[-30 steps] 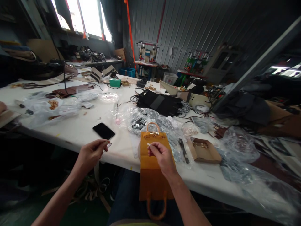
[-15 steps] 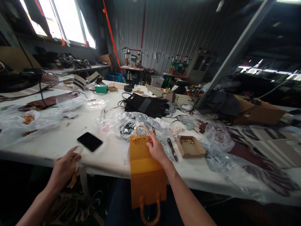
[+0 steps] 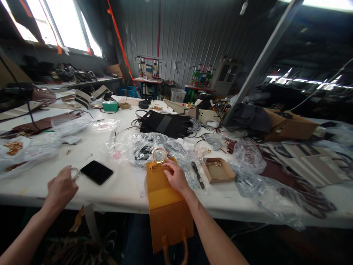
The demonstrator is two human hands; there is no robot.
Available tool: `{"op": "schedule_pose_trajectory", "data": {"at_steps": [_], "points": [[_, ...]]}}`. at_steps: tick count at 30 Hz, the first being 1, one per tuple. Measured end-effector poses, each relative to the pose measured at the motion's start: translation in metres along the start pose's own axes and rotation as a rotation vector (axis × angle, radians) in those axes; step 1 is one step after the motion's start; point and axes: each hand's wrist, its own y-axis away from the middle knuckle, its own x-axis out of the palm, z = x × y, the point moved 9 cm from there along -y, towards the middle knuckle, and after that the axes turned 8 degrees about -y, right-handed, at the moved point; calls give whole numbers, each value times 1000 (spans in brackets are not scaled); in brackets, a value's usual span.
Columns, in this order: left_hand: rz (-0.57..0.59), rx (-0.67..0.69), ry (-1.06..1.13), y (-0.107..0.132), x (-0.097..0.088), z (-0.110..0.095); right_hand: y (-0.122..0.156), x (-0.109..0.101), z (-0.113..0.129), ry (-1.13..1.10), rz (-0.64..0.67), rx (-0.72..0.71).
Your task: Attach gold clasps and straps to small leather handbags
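A mustard-yellow handbag (image 3: 162,198) lies over the near edge of the white table (image 3: 116,189), one handle on the table, the other hanging off. My right hand (image 3: 173,176) rests on the bag's upper part near its gold clasp, fingers curled against it. My left hand (image 3: 61,189) is at the table's near edge, left of a black phone (image 3: 96,172), fingers closed on a small clear piece I cannot name.
Clear plastic bags (image 3: 149,145) with dark parts lie beyond the bag. A small cardboard tray (image 3: 217,170) with gold hardware and a dark tool (image 3: 198,174) sit to the right. Black bags (image 3: 165,124), leather pieces and more plastic crowd the table. Straps hang below the edge.
My left hand moved left and down to the table edge beside the phone. My right hand dropped onto the bag near its clasp; the small white piece it pinched is not visible.
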Motion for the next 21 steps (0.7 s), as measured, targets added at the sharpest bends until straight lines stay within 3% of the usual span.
{"op": "schedule_pose_trajectory", "data": {"at_steps": [2, 5, 9, 11, 13, 15, 21], "points": [[-47, 74, 1, 10, -5, -35, 0, 1, -1, 14, 3, 0], [-31, 178, 201, 33, -7, -104, -1, 2, -2, 33, 2, 0], [271, 279, 515, 63, 27, -195, -2, 3, -4, 23, -2, 13], [411, 277, 605, 72, 51, -228, -2, 4, -5, 16, 1, 16], [533, 263, 658, 78, 77, -252, -2, 4, -6, 14, 2, 10], [566, 275, 685, 79, 95, -269, -2, 4, -7, 16, 0, 0], [481, 370, 613, 83, 112, -287, -1, 1, -11, 18, -33, -16]]}}
